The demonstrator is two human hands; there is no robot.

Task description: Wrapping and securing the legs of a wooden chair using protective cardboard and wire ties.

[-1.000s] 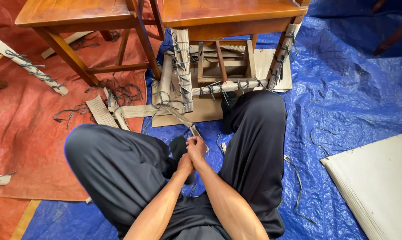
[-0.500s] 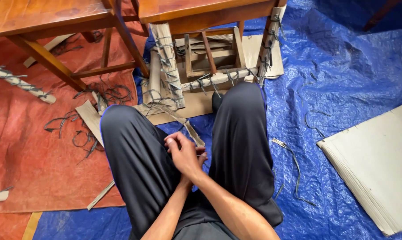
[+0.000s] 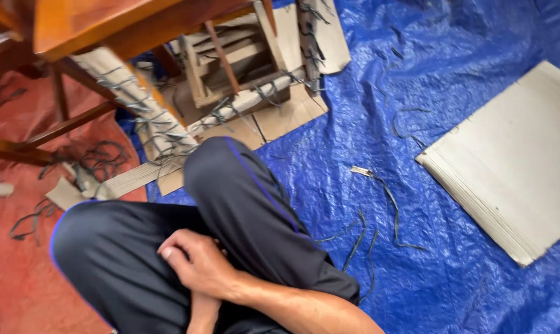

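The left hand is hidden under the right hand (image 3: 196,266); its grasp cannot be judged. The wooden chair (image 3: 94,25) is cut off by the top edge and motion-blurred. The cardboard stack (image 3: 515,161) is cropped at right.

The right hand (image 3: 196,263) lies curled over the left forearm, resting on dark trousers (image 3: 243,198) between raised knees. A cardboard-wrapped chair leg (image 3: 134,102) bound with dark straps stands ahead. A stack of cardboard sheets (image 3: 515,161) lies on the blue tarp (image 3: 379,111).
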